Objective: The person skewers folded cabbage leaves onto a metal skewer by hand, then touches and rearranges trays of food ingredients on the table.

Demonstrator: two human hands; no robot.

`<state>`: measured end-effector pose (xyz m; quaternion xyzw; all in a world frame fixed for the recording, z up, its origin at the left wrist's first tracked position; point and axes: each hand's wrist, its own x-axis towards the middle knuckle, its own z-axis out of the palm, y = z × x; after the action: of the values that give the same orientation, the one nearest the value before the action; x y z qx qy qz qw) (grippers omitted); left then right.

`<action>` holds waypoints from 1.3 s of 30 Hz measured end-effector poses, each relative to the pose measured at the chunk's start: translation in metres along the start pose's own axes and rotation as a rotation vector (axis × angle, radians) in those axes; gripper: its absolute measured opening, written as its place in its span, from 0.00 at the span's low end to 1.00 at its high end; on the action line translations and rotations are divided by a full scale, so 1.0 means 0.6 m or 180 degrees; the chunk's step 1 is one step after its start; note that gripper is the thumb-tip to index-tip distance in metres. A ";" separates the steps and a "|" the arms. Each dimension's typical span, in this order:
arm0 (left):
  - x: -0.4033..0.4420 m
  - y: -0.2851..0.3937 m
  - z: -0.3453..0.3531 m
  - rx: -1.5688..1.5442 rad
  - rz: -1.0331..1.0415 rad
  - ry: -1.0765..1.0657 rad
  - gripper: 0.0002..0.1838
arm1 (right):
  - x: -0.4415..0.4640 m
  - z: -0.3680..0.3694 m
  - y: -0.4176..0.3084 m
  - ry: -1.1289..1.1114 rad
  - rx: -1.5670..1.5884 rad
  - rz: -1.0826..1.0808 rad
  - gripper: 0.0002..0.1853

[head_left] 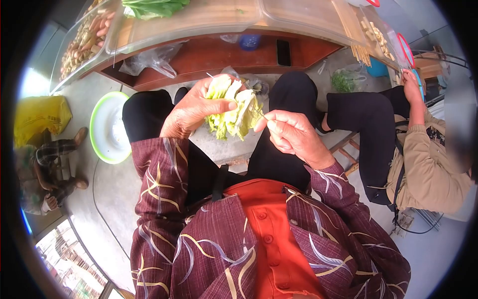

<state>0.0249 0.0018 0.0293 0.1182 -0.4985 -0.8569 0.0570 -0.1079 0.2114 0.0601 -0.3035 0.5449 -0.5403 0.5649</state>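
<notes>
A bunch of pale green leaves (230,112), folded together, is held above my lap. My left hand (201,107) is wrapped round the bunch, its thumb pressed across the front. A thin stick tip pokes out near the top of that hand. At the bunch's right side my right hand (294,133) pinches the end of a thin stick (262,115) that runs into the leaves. The middle of the stick is hidden by the leaves.
Ahead stands a table (199,30) with green leaves (154,7) and skewers (361,55) on it. A green-rimmed basin (109,127) is on the floor at left, near a yellow bag (42,114). Another person (423,164) sits at right; one more is at far left.
</notes>
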 end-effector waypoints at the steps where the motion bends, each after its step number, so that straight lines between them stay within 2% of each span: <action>1: 0.000 0.000 0.002 0.0001 0.0001 -0.0001 0.18 | -0.001 -0.002 -0.002 -0.0022 0.0107 0.0045 0.15; 4: 0.001 -0.001 0.005 -0.0059 0.0026 0.0138 0.17 | -0.003 0.000 -0.009 -0.0035 0.0000 0.0062 0.16; 8: 0.001 -0.004 -0.002 0.0151 -0.0006 -0.0001 0.16 | -0.002 -0.002 -0.009 -0.0102 0.0050 0.0078 0.16; 10: 0.001 -0.003 -0.003 0.0179 -0.0007 -0.0034 0.16 | -0.002 -0.006 -0.005 -0.0296 0.0653 0.0225 0.16; 13: 0.000 -0.001 0.002 0.0212 -0.0059 0.0074 0.21 | 0.001 -0.010 0.001 -0.0288 0.0674 0.0184 0.16; 19: 0.007 -0.006 0.005 0.0336 0.0075 0.0073 0.22 | 0.002 -0.001 -0.010 -0.0115 0.0233 0.0141 0.15; 22: 0.003 -0.005 0.007 0.0322 0.0070 0.0109 0.18 | 0.005 0.003 -0.007 -0.0029 -0.0162 -0.0056 0.15; 24: 0.003 -0.006 0.007 0.0445 0.0011 0.0107 0.22 | 0.003 0.001 -0.007 -0.0054 -0.0109 0.0016 0.15; 28: 0.006 -0.012 0.005 0.0315 0.0038 0.0038 0.23 | 0.000 -0.006 -0.006 -0.0123 0.0171 0.0146 0.16; 30: 0.009 -0.013 0.011 -0.0301 0.0280 0.0219 0.22 | 0.001 -0.007 -0.004 -0.0074 0.0191 0.0090 0.16; 39: 0.005 -0.010 0.003 -0.0028 0.0207 0.0019 0.17 | -0.002 -0.002 -0.009 -0.0017 0.0185 0.0131 0.16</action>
<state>0.0214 0.0054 0.0246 0.1043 -0.4981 -0.8564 0.0869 -0.1102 0.2117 0.0653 -0.2771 0.5336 -0.5434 0.5859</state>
